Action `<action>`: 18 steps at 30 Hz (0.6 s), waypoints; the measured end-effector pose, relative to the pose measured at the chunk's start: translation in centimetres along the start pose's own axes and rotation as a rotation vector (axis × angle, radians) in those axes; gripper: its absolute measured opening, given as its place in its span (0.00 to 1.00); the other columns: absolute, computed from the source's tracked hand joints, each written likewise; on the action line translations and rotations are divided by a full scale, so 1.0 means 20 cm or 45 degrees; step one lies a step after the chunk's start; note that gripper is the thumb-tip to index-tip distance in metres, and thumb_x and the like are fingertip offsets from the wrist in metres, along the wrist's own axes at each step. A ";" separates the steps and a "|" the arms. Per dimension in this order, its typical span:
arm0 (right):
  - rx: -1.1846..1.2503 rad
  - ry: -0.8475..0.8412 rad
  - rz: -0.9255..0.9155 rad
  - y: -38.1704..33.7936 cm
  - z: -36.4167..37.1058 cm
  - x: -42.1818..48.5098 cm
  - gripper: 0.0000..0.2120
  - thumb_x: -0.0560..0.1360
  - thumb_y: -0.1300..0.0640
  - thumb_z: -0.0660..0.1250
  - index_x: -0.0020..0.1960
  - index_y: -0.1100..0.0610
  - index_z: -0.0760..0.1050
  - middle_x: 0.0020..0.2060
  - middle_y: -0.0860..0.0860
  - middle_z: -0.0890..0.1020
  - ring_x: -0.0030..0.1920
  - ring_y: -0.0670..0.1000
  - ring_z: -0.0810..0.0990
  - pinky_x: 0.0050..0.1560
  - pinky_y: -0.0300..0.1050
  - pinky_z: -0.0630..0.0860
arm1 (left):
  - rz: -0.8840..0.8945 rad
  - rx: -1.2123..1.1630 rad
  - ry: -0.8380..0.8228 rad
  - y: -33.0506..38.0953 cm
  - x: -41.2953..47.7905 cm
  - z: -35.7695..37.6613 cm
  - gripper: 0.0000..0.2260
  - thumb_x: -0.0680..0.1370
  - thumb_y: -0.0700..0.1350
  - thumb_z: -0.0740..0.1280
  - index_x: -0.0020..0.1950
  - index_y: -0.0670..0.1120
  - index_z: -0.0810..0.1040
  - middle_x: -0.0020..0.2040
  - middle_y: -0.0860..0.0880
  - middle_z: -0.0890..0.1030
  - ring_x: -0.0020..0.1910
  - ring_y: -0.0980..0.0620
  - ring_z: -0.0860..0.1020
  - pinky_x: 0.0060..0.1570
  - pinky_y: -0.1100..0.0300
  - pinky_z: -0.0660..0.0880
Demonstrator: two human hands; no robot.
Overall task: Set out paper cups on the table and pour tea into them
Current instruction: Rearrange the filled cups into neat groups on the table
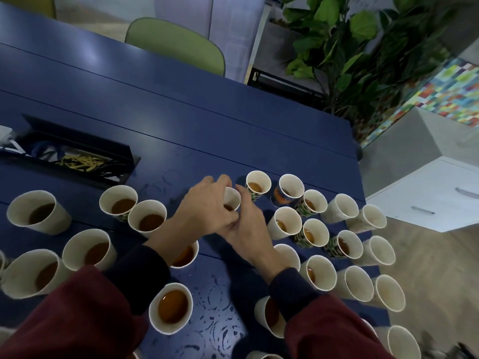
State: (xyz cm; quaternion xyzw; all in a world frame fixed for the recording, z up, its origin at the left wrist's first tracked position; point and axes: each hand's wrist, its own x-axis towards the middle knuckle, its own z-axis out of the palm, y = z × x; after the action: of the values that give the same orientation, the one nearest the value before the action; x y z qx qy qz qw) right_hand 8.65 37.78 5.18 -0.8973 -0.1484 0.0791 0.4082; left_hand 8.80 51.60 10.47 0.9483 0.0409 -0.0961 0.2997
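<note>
Middle cup (232,197) half behind left hand (204,206) — bottom cup (261,355) cropped.

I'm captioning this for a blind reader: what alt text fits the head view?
The left hand and right hand grip one paper cup mid-way along a blue table crowded with other paper cups, most holding brown tea; several at the right edge look empty. A black cable tray sits at left.

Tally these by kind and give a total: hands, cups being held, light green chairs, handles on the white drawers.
Hands: 2, the left hand and the right hand
Held cup: 1, gripped by both hands
Light green chair: 1
Drawer handles: 2
Total: 6
</note>
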 end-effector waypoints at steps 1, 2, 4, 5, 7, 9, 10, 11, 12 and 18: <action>-0.021 0.009 0.012 0.00 0.00 -0.01 0.43 0.68 0.43 0.75 0.77 0.49 0.57 0.63 0.49 0.80 0.62 0.52 0.79 0.60 0.53 0.78 | 0.010 -0.018 -0.008 0.00 -0.01 0.01 0.25 0.73 0.53 0.72 0.67 0.52 0.67 0.56 0.49 0.73 0.53 0.49 0.74 0.48 0.58 0.68; -0.044 0.010 0.010 0.01 -0.01 -0.01 0.44 0.68 0.43 0.76 0.77 0.49 0.56 0.63 0.50 0.80 0.62 0.53 0.79 0.60 0.53 0.78 | 0.015 -0.052 -0.026 -0.01 -0.02 0.01 0.27 0.73 0.53 0.72 0.69 0.52 0.66 0.58 0.50 0.74 0.54 0.50 0.73 0.49 0.59 0.68; -0.101 0.006 -0.005 0.01 -0.02 -0.02 0.41 0.69 0.44 0.77 0.74 0.49 0.59 0.62 0.49 0.81 0.60 0.52 0.80 0.58 0.49 0.78 | 0.008 -0.191 -0.067 -0.03 -0.02 0.01 0.30 0.74 0.54 0.73 0.72 0.52 0.64 0.60 0.50 0.76 0.55 0.51 0.75 0.51 0.59 0.70; -0.123 0.011 -0.002 0.02 -0.03 -0.02 0.36 0.69 0.44 0.77 0.70 0.48 0.62 0.60 0.48 0.81 0.58 0.50 0.80 0.55 0.45 0.78 | -0.005 -0.296 -0.074 -0.04 -0.03 0.01 0.30 0.75 0.55 0.72 0.73 0.52 0.64 0.59 0.51 0.78 0.55 0.51 0.76 0.51 0.59 0.71; -0.164 0.039 0.032 0.03 -0.04 -0.02 0.27 0.70 0.46 0.77 0.60 0.44 0.65 0.54 0.46 0.82 0.52 0.49 0.81 0.48 0.41 0.76 | -0.037 -0.481 -0.059 -0.05 -0.04 0.00 0.28 0.77 0.54 0.71 0.74 0.52 0.64 0.58 0.51 0.79 0.53 0.51 0.79 0.54 0.57 0.75; -0.217 0.062 0.097 0.05 -0.05 -0.01 0.23 0.70 0.47 0.75 0.56 0.46 0.66 0.50 0.48 0.82 0.49 0.53 0.81 0.46 0.48 0.76 | -0.076 -0.500 -0.005 -0.07 -0.05 -0.01 0.26 0.78 0.54 0.70 0.74 0.51 0.65 0.59 0.51 0.78 0.55 0.51 0.79 0.58 0.54 0.75; -0.247 0.075 0.122 0.06 -0.05 0.00 0.22 0.70 0.46 0.74 0.56 0.48 0.66 0.49 0.49 0.82 0.48 0.55 0.80 0.47 0.51 0.76 | -0.102 -0.448 0.027 -0.09 -0.06 -0.01 0.26 0.78 0.54 0.69 0.73 0.50 0.66 0.60 0.50 0.78 0.56 0.50 0.78 0.59 0.53 0.75; -0.274 0.091 0.143 0.07 -0.04 0.00 0.22 0.70 0.46 0.74 0.56 0.50 0.67 0.49 0.50 0.82 0.48 0.57 0.80 0.47 0.52 0.75 | -0.126 -0.363 0.060 -0.12 -0.06 0.00 0.25 0.78 0.55 0.69 0.72 0.49 0.68 0.61 0.50 0.77 0.58 0.49 0.77 0.60 0.52 0.75; -0.296 0.109 0.164 0.09 -0.04 0.01 0.22 0.70 0.46 0.73 0.57 0.51 0.67 0.49 0.52 0.82 0.48 0.58 0.80 0.46 0.52 0.75 | -0.140 -0.251 0.091 -0.15 -0.07 0.01 0.24 0.78 0.55 0.69 0.70 0.48 0.69 0.61 0.49 0.77 0.59 0.48 0.76 0.61 0.51 0.74; -0.290 0.234 0.364 0.15 -0.04 0.03 0.22 0.74 0.46 0.72 0.58 0.58 0.68 0.55 0.58 0.80 0.54 0.62 0.79 0.50 0.51 0.73 | -0.189 0.307 0.245 -0.29 -0.16 0.03 0.22 0.78 0.58 0.67 0.66 0.46 0.72 0.60 0.44 0.75 0.58 0.45 0.73 0.52 0.52 0.72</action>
State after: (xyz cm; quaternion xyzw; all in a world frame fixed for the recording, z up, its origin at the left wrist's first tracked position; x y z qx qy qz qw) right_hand 10.11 35.54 3.50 -0.9530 0.0102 0.0368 0.3004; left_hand 4.83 55.91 7.50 0.9766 0.1274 -0.0308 0.1704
